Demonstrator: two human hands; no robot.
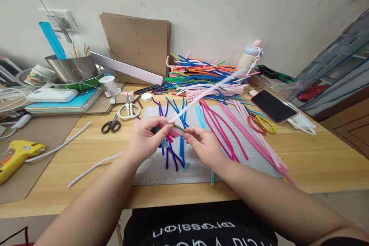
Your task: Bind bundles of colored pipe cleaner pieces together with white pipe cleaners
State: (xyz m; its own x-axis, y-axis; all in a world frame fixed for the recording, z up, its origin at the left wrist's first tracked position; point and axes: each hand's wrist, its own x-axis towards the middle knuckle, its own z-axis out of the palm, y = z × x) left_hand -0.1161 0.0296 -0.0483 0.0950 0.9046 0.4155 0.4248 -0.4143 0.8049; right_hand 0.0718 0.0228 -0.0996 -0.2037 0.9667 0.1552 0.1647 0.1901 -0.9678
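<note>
Yellow glue gun at far left of the desk, well apart from the hands. Left hand: grip closed, thumb against forefinger, pinching the white pipe cleaner at its lower end, with the green pipe cleaner and pink pieces gathered there; palm contents partly hidden. Judgement: hold that point firmly against slipping, without crushing the fuzz. Right hand: fingertips closed on the green one's right end, above the cutting mat; even tension should suit. Magenta pipe cleaners lie just beyond; avoid brushing them.
</note>
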